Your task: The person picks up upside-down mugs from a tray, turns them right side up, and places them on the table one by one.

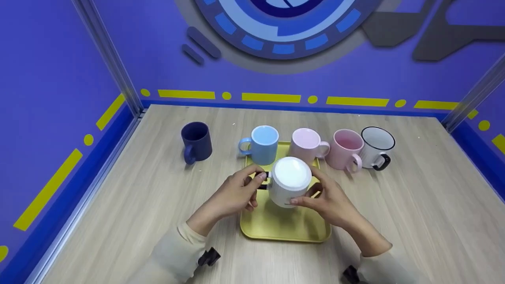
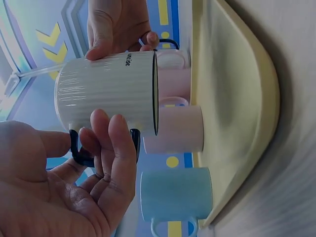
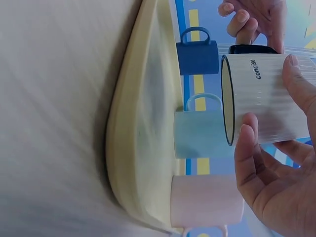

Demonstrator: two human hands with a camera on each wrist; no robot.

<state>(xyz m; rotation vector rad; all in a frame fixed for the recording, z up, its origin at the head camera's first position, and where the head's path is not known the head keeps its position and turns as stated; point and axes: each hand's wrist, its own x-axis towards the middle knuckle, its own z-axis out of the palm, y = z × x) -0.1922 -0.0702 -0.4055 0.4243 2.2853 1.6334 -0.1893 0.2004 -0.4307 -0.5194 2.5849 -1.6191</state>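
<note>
A white ribbed mug (image 1: 291, 185) with a dark rim and black handle is held upside down over the gold tray (image 1: 284, 230). The thumb and fingers of my left hand (image 1: 238, 193) pinch its handle (image 2: 81, 155). My right hand (image 1: 331, 199) grips the mug's body from the right, thumb on the near side and fingers around the far side. The small word "concise" shows on the wall in both wrist views. Its opening faces down toward the tray, its pale base up.
At the tray's far end are a light blue mug (image 1: 265, 148) and a pale pink mug (image 1: 305, 146). To their right stand a deeper pink mug (image 1: 343, 152) and a white black-rimmed mug (image 1: 373, 152). A dark blue mug (image 1: 200, 146) stands far left. Purple panels (image 1: 252, 79) enclose the table.
</note>
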